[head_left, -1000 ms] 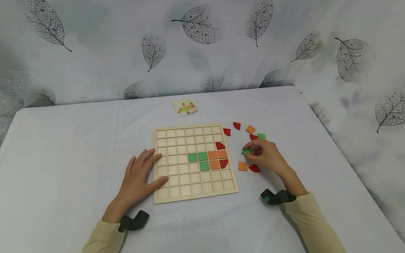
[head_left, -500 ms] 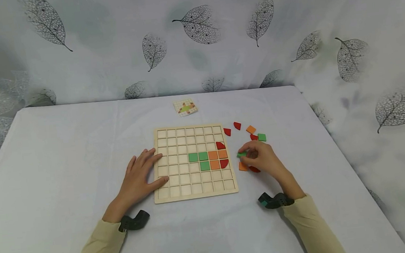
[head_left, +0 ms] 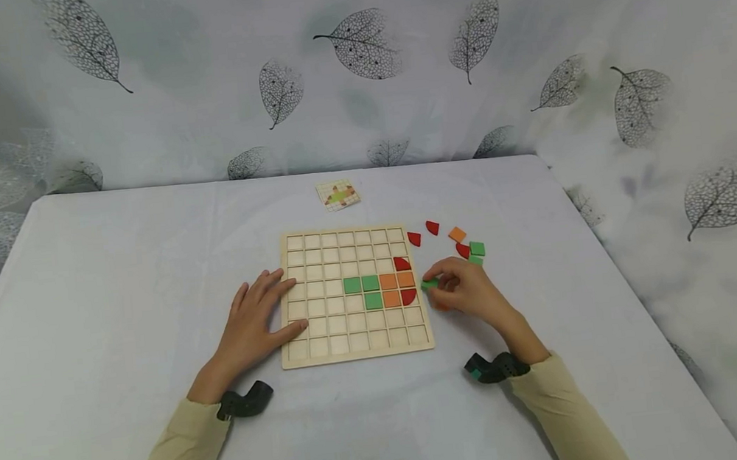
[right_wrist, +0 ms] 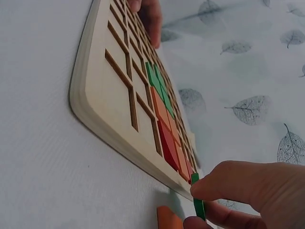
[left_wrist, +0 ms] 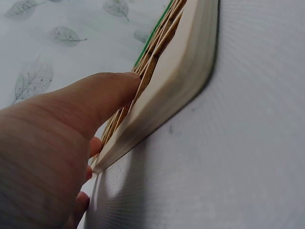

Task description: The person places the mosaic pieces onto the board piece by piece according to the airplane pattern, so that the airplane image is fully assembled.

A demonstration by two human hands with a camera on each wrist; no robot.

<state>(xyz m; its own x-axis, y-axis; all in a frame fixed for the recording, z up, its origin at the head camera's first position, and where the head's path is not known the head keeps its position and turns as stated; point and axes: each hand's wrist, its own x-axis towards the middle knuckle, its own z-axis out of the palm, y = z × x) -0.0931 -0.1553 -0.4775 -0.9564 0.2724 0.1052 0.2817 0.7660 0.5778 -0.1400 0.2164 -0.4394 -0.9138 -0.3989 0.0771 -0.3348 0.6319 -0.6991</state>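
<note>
A wooden grid board (head_left: 357,358) lies on the white table. My left hand (head_left: 253,319) rests at its left edge with fingers spread; in the left wrist view the thumb (left_wrist: 102,98) lies over the frame and touches the grid. My right hand (head_left: 471,294) pinches a green square tile (right_wrist: 198,200) between thumb and fingers, right beside the board's right edge. Set in the grid are green square tiles (head_left: 372,301), orange square tiles (head_left: 388,281) and two red quarter-circle pieces (head_left: 408,297). An orange tile (right_wrist: 167,219) on the table is partly hidden by the right hand.
Right of the board lie loose red pieces (head_left: 432,227), an orange tile (head_left: 458,235) and green tiles (head_left: 477,248). Behind the board sits a small picture card (head_left: 339,196) with a coloured grid pattern. Leaf-print cloth (head_left: 357,46) hangs beyond the table.
My right hand has moved left with the green tile, up to the board's edge. It now uncovers another green tile and covers a red piece. The left hand has stayed put.
</note>
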